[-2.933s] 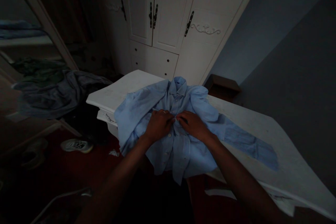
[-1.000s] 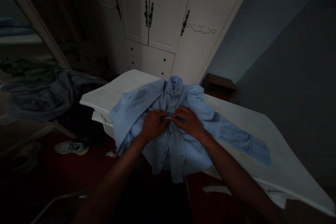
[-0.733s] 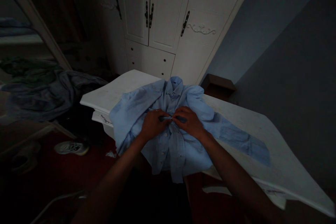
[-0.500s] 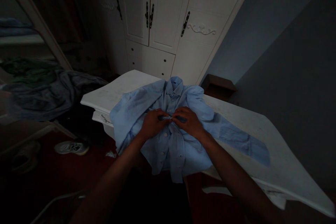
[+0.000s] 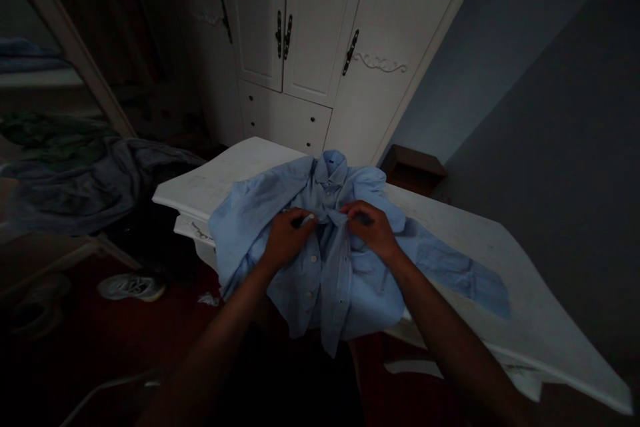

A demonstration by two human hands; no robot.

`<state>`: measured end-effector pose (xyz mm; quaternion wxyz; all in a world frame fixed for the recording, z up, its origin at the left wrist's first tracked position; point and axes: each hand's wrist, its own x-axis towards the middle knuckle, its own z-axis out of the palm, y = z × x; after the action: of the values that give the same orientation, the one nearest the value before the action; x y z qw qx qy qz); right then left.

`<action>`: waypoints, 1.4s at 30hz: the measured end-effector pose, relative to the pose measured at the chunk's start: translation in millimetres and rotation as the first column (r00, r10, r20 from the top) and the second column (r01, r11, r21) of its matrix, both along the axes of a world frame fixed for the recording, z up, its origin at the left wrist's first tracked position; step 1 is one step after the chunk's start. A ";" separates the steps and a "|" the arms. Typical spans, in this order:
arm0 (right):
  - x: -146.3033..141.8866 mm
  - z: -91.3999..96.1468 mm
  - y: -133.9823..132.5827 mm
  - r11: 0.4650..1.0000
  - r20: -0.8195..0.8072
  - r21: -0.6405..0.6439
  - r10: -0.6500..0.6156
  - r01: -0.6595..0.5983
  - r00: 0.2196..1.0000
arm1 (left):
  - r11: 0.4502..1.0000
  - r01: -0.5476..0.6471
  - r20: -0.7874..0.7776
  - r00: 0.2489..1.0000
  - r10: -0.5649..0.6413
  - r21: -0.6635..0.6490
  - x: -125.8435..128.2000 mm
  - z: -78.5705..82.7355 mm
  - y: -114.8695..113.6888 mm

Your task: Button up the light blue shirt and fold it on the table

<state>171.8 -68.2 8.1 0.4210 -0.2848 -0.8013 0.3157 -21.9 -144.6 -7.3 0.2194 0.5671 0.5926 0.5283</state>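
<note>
A light blue button-up shirt [image 5: 373, 293] lies front side up across a white table [image 5: 465, 223], its collar at the far edge and its hem hanging over the near one. The lower front is unfastened, with a row of buttons on the left edge and buttonholes on the right edge. My left hand [image 5: 289, 233] pinches the button edge at mid-chest; a small pale spot, perhaps a button, shows at the fingertips. Opposite it, my right hand [image 5: 369, 225] is closed on the buttonhole edge. Between the hands the cloth is drawn up and parted.
Behind the table stands a white wardrobe [image 5: 307, 20] with dark handles. Grey cloth [image 5: 75, 180] is heaped at the left. A light sneaker [image 5: 133, 287] rests on the red floor, and a brown box-like piece [image 5: 415, 167] stands by the wall.
My hands have moved apart from where their fingertips met at the shirt's middle, the right one going rightward. Both front edges have spread open between them.
</note>
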 end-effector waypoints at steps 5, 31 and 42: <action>11.8 8.3 7.8 0.960 -0.070 -0.263 0.085 -0.101 0.994 | 0.999 0.018 -0.212 0.977 -0.024 -0.032 2.0 -0.6 0.2; -8.5 -9.9 15.6 0.964 0.097 -0.236 -0.102 0.123 0.990 | 0.920 0.387 -0.599 0.721 -0.348 -0.069 -1.8 -5.0 63.3; -14.5 -19.3 19.6 0.963 0.259 0.050 -0.268 0.264 0.928 | 0.954 0.296 -0.529 0.803 -0.275 -0.048 0.5 -5.3 62.2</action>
<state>157.3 -48.5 -11.2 0.3515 -0.4272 -0.8063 0.2093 -21.5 -82.5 -12.6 0.1137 0.7772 0.5278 0.3232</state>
